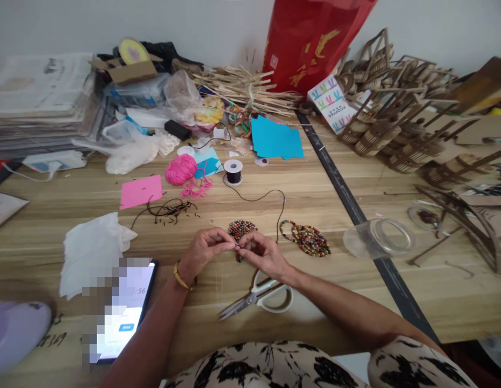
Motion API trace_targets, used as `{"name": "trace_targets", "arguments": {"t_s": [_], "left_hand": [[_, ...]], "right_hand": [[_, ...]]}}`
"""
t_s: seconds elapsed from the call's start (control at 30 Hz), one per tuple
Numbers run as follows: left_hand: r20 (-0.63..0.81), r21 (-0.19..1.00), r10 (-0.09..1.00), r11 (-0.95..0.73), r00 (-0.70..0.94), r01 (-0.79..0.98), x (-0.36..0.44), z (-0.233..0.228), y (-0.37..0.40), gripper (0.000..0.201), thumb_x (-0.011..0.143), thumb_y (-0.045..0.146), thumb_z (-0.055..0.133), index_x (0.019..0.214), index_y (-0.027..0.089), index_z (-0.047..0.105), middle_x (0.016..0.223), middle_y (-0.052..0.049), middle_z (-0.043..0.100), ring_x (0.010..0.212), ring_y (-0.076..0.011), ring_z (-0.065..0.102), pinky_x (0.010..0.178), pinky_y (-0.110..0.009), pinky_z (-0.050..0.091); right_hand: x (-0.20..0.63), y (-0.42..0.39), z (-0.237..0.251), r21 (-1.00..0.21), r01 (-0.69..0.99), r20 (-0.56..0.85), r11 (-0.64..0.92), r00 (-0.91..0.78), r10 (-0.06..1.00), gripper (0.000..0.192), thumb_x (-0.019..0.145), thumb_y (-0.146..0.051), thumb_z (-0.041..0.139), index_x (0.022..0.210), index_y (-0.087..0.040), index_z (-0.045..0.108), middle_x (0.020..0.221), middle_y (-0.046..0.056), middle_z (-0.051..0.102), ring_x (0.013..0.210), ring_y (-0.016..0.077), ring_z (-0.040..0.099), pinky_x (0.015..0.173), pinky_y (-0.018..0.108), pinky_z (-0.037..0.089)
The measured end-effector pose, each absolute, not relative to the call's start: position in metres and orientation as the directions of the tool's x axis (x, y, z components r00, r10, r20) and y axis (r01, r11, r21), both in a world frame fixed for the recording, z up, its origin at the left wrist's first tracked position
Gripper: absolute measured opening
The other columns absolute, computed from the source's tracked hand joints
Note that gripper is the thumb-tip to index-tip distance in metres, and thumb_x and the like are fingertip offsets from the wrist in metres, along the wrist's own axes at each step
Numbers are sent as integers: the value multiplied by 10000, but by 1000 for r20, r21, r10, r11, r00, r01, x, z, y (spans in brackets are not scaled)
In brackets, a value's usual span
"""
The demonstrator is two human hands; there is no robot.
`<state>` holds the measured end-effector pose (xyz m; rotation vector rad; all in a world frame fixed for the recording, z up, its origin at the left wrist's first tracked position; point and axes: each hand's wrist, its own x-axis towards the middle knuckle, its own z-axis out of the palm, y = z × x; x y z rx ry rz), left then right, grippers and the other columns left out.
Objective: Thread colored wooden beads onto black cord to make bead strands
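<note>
My left hand (pixel 205 252) and my right hand (pixel 268 257) meet fingertip to fingertip above the table, both closed in a pinch. Between them shows a tiny dark bit of black cord (pixel 237 247); its ends are mostly hidden by the fingers. Just behind the fingers lies a bunch of multicoloured beads (pixel 242 227), partly covered by my hands. To the right rests a coiled bead strand (pixel 313 241). From a white spool of black cord (pixel 233 172), a loose line runs toward my right hand. White-handled scissors (pixel 260 295) lie below my hands, blades slightly apart.
A lit phone (pixel 127 312) and white tissue (pixel 92 253) lie left. Cord snippets (pixel 173 210), pink yarn (pixel 180 169) and blue paper (pixel 276 139) are farther back. At right are a clear plastic container (pixel 375 238), a dark strip (pixel 343 188) and small woven baskets (pixel 414 145).
</note>
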<state>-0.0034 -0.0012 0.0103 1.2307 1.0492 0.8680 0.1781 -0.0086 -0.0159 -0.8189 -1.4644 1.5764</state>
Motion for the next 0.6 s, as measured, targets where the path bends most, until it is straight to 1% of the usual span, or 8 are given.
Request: {"name": "trace_targets", "arguments": {"t_s": [0.13, 0.27, 0.37, 0.5, 0.6], "left_hand": [[-146, 989, 942, 138, 303, 47, -5, 9, -1, 127, 686, 242, 698, 707, 127, 650, 729, -39, 694, 693, -143, 627, 683, -242, 485], [-115, 990, 956, 89, 272, 106, -6, 10, 1, 119, 686, 243, 689, 697, 129, 656, 725, -35, 681, 692, -140, 605, 670, -235, 472], [-105, 984, 968, 67, 229, 165, -7, 11, 2, 125, 692, 253, 677, 705, 129, 661, 712, -32, 676, 680, -140, 598, 660, -233, 467], [-48, 958, 978, -13, 204, 286, -10, 10, 3, 128, 713, 256, 653, 741, 132, 669, 743, -44, 681, 716, -157, 607, 691, -250, 472], [29, 885, 975, -128, 222, 447, -12, 9, 4, 104, 738, 226, 619, 769, 144, 675, 766, -47, 674, 737, -161, 600, 714, -260, 460]], "right_hand": [[178, -8, -16, -986, -165, 56, -21, -445, 894, 221, 782, -344, 625, 836, -147, 538, 647, -10, 548, 518, 71, 476, 486, 187, 370], [179, -8, -17, -991, -135, 42, -18, -429, 903, 213, 786, -347, 622, 818, -148, 552, 603, -28, 503, 501, 66, 445, 453, 176, 350], [180, -7, -18, -994, -104, 35, -10, -419, 907, 219, 799, -363, 602, 797, -148, 557, 601, -24, 499, 496, 65, 431, 443, 175, 341], [180, -6, -18, -996, -89, 61, 28, -395, 917, 231, 803, -380, 590, 785, -152, 561, 630, -15, 497, 510, 70, 441, 453, 183, 353], [180, -6, -19, -995, -83, 90, 62, -386, 918, 222, 804, -373, 590, 777, -154, 566, 653, -10, 490, 522, 74, 448, 463, 189, 362]]}}
